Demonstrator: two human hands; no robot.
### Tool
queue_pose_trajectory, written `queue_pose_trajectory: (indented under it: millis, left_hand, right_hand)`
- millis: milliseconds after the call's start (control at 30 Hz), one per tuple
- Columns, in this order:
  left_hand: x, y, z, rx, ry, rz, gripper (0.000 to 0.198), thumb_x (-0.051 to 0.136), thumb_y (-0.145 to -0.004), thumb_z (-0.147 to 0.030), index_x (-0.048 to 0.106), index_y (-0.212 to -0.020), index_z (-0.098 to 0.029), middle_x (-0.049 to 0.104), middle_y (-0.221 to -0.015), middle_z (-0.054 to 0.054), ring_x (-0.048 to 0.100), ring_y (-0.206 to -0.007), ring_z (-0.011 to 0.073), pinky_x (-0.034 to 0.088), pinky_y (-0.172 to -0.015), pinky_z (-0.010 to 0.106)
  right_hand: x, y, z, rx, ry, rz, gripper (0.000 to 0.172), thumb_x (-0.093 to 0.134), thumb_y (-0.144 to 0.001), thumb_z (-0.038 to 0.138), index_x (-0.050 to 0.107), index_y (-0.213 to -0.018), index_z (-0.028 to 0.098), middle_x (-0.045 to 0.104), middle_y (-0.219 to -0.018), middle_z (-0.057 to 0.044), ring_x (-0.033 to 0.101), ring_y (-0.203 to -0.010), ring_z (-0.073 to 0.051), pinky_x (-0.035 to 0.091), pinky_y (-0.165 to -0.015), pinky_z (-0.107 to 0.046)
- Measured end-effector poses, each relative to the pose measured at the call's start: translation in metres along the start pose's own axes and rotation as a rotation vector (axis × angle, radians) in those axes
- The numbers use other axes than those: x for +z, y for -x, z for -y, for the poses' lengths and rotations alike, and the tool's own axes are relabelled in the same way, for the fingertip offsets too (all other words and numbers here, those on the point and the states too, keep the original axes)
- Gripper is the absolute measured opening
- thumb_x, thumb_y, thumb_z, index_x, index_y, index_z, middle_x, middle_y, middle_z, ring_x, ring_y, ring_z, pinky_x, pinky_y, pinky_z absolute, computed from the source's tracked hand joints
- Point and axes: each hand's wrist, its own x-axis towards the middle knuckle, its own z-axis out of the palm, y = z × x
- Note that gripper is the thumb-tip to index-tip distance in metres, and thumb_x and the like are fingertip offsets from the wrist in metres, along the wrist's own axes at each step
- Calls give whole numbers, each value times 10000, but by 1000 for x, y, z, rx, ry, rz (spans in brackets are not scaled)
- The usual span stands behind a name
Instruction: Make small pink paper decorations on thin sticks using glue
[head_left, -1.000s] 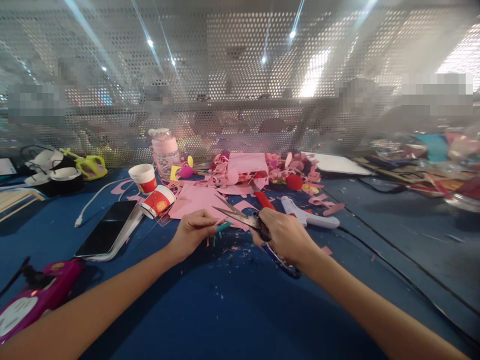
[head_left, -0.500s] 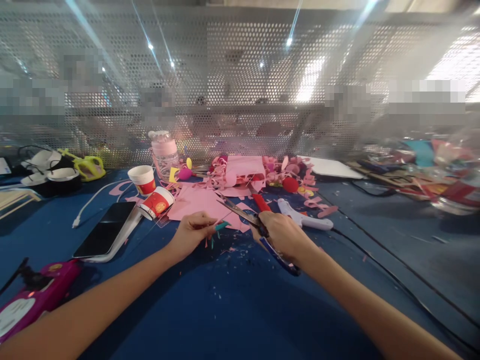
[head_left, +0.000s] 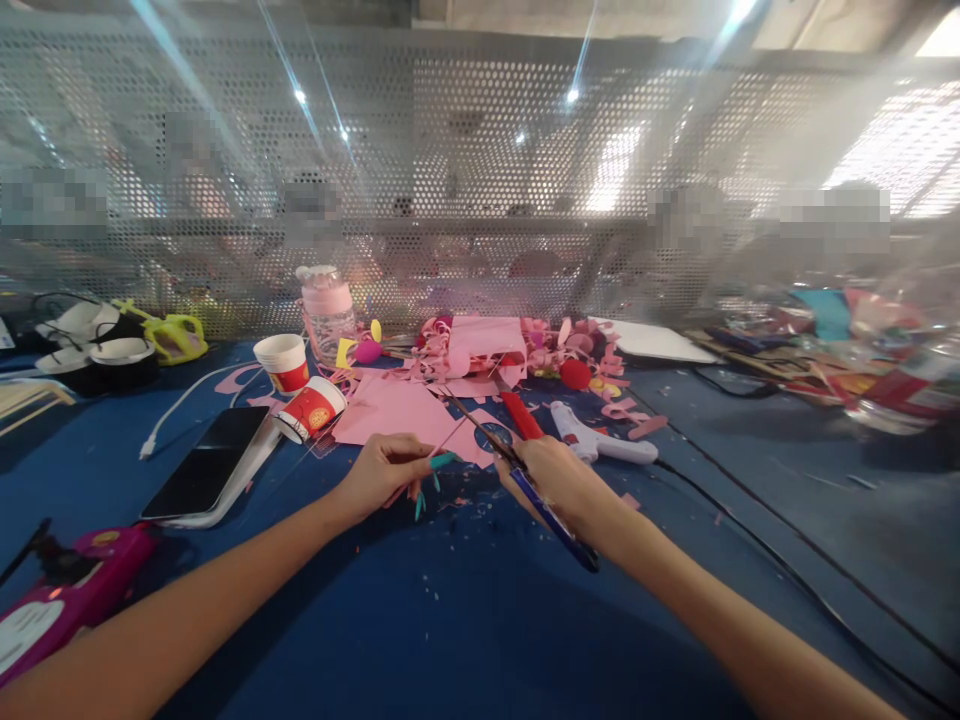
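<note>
My left hand [head_left: 386, 473] is closed in a pinch on a thin pink paper strip [head_left: 451, 435], which slants up to the right. Teal slivers stick out at its fingertips; whether they are nails or scraps is unclear. My right hand [head_left: 559, 475] grips a pair of scissors [head_left: 553, 520] with dark blue handles, the blades pointing up and left near the strip's upper end. Beyond both hands lies a pink paper sheet [head_left: 394, 405]. A red-handled tool [head_left: 520, 414] rests just beyond my right hand, its far end among pink scraps.
A white glue gun [head_left: 607, 443] with a cord lies at the right. To the left are a phone [head_left: 206, 465], an upright paper cup [head_left: 282, 362] and a tipped cup [head_left: 311, 408]. Behind stand a pink bottle [head_left: 328, 305], a pink scrap pile [head_left: 487, 345] and a perforated metal screen [head_left: 480, 150].
The scissor blades have come closer together, and the handles have turned to slope more steeply. My left hand has shifted slightly, still pinching the strip. The view has tilted a little.
</note>
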Motion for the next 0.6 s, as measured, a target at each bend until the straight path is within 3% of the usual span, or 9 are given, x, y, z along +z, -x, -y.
queue_pose_trajectory:
  millis: [100, 267, 400, 533, 600]
  left_hand:
    - [0, 0, -1, -10, 11, 15, 338, 699, -610, -366, 699, -842, -120, 493, -559, -23, 481, -325, 50, 275, -227, 134]
    - [0, 0, -3, -30, 36, 38, 323, 698, -611, -356, 688, -820, -111, 485, -541, -38, 482, -317, 55, 268, -221, 140]
    - [-1, -2, -1, -17, 73, 35, 273, 698, -616, -356, 668, -738, -113, 500, -518, -38, 510, -353, 69, 306, -253, 141]
    - [-3, -4, 2, -19, 75, 61, 277, 661, -659, -390, 636, -693, -117, 561, -470, -13, 509, -360, 81, 346, -300, 154]
    - [-4, -3, 3, -17, 83, 66, 280, 664, -656, -396, 629, -673, -119, 578, -468, -6, 503, -358, 77, 348, -314, 156]
  right_hand:
    - [-3, -1, 3, -32, -6, 0, 251, 417, -811, 205, 582, -634, 141, 623, -583, -94, 588, -518, -171, 312, -474, -253]
    - [-15, -3, 16, 107, -151, -84, 386, 337, -859, 326, 519, -552, 178, 489, -410, -16, 511, -396, -141, 310, -433, -243]
    - [-23, -4, 18, 106, -271, -107, 392, 316, -874, 370, 484, -567, 193, 467, -400, 6, 510, -420, -142, 357, -471, -241]
    - [-19, -7, 12, 153, -344, -141, 450, 371, -837, 442, 418, -457, 204, 428, -336, -7, 512, -408, -162, 383, -455, -255]
    - [-12, -7, 8, 205, -477, -116, 449, 401, -807, 482, 457, -463, 199, 452, -333, -8, 501, -357, -156, 377, -394, -246]
